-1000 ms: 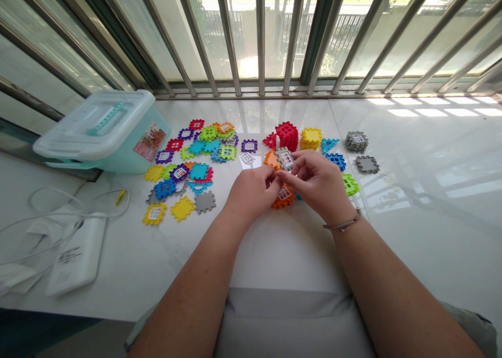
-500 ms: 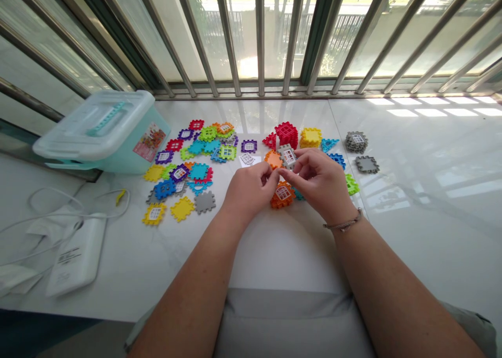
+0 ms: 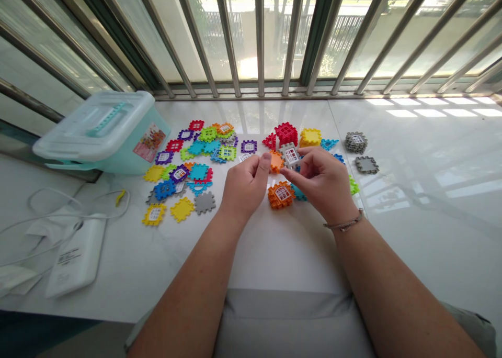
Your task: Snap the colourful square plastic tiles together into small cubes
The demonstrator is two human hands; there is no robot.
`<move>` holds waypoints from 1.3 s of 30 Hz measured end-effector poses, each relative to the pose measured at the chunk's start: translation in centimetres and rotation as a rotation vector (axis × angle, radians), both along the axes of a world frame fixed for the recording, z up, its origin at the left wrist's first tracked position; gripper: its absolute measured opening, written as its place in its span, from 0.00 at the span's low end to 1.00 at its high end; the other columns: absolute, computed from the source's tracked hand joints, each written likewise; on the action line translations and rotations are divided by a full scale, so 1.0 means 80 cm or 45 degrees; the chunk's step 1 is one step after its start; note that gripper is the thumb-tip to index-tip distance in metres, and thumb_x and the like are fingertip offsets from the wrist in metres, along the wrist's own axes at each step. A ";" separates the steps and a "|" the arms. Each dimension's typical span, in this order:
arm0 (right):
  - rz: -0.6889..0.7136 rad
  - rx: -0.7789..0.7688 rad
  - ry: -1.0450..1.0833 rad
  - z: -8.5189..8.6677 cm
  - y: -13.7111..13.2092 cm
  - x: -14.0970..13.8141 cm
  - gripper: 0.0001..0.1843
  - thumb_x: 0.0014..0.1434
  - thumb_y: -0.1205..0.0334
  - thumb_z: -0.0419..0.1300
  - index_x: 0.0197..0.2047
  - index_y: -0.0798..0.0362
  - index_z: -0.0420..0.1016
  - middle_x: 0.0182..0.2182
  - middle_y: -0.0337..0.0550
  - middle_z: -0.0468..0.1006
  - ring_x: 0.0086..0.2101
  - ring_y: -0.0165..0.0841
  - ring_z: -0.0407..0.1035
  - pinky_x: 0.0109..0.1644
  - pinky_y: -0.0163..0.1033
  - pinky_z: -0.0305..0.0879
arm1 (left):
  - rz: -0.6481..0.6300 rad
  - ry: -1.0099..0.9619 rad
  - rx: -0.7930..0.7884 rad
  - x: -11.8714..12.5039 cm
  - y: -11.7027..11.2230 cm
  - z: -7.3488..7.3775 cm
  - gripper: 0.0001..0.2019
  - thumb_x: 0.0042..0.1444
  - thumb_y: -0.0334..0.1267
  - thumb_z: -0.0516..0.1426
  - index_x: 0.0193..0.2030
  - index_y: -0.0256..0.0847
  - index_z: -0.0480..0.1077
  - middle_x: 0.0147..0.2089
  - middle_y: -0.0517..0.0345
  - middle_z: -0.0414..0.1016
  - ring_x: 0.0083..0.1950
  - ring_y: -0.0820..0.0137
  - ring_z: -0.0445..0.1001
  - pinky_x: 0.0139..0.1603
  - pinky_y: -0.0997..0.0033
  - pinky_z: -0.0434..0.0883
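Observation:
My left hand (image 3: 246, 184) is closed, its thumb up against the edge of an orange building tile (image 3: 276, 161). A grey building tile (image 3: 290, 156) with a white window insert is pinched in my right hand (image 3: 323, 177). The two tiles meet edge to edge, but I cannot tell whether they are locked together. Just below them lies a stack of orange tiles (image 3: 281, 194), the top one with a window insert. Blue and green tiles under my right hand are partly hidden. A white window piece (image 3: 244, 157) shows behind my left hand.
Mixed loose tiles (image 3: 182, 209) spread on the left. Red (image 3: 287, 133), yellow (image 3: 311, 136) and grey stacks (image 3: 356, 142) stand at the back. A lidded turquoise box (image 3: 105, 138), a white power bank (image 3: 76, 253) and cables are far left. Metal bars (image 3: 260, 44) line the window.
My left thumb has lifted and my hands have moved slightly apart. The orange and grey tiles have shifted a little to the right, uncovering more of the orange stack.

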State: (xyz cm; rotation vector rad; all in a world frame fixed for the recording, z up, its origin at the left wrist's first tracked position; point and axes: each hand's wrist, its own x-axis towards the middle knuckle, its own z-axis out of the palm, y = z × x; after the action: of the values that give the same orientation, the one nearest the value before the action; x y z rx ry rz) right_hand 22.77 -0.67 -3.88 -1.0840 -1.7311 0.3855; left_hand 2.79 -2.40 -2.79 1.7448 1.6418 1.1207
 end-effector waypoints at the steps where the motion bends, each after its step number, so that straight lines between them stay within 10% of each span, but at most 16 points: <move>1: 0.020 0.004 -0.016 0.000 0.000 -0.001 0.27 0.62 0.51 0.79 0.29 0.43 0.63 0.29 0.40 0.78 0.52 0.49 0.84 0.48 0.49 0.78 | -0.006 -0.027 -0.006 0.000 0.000 0.001 0.30 0.78 0.63 0.49 0.35 0.44 0.76 0.25 0.61 0.68 0.30 0.68 0.67 0.35 0.65 0.61; 10: 0.153 -0.017 -0.151 -0.005 0.001 0.000 0.27 0.60 0.56 0.79 0.27 0.45 0.62 0.38 0.46 0.85 0.50 0.49 0.84 0.40 0.45 0.75 | -0.089 0.017 -0.007 0.006 -0.003 0.003 0.26 0.73 0.59 0.57 0.27 0.44 0.65 0.24 0.64 0.62 0.28 0.70 0.61 0.33 0.65 0.59; 16: 0.197 -0.064 -0.152 -0.004 0.000 0.000 0.22 0.61 0.52 0.80 0.31 0.47 0.71 0.42 0.43 0.86 0.31 0.35 0.77 0.34 0.42 0.70 | -0.049 -0.074 -0.027 0.004 -0.002 0.007 0.25 0.72 0.55 0.57 0.26 0.44 0.63 0.24 0.63 0.61 0.29 0.70 0.61 0.32 0.65 0.60; 25: 0.085 -0.126 -0.145 0.002 -0.007 -0.004 0.17 0.68 0.50 0.75 0.35 0.46 0.74 0.25 0.33 0.78 0.22 0.30 0.69 0.30 0.39 0.63 | 0.020 -0.379 -0.180 -0.004 0.007 -0.004 0.25 0.73 0.61 0.58 0.30 0.45 0.70 0.22 0.64 0.65 0.26 0.70 0.64 0.29 0.66 0.62; 39: 0.156 -0.050 -0.035 0.003 -0.005 -0.005 0.18 0.69 0.54 0.74 0.35 0.47 0.70 0.47 0.45 0.87 0.24 0.27 0.68 0.31 0.40 0.68 | 0.007 -0.496 -0.183 -0.003 0.008 -0.006 0.23 0.72 0.59 0.60 0.31 0.44 0.75 0.23 0.64 0.66 0.25 0.71 0.62 0.28 0.68 0.60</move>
State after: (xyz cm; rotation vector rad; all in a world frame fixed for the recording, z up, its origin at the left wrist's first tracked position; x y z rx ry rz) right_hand 22.38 -1.09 -3.63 -1.0182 -1.8268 0.4852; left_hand 2.56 -1.74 -3.30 1.3326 1.4473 1.2215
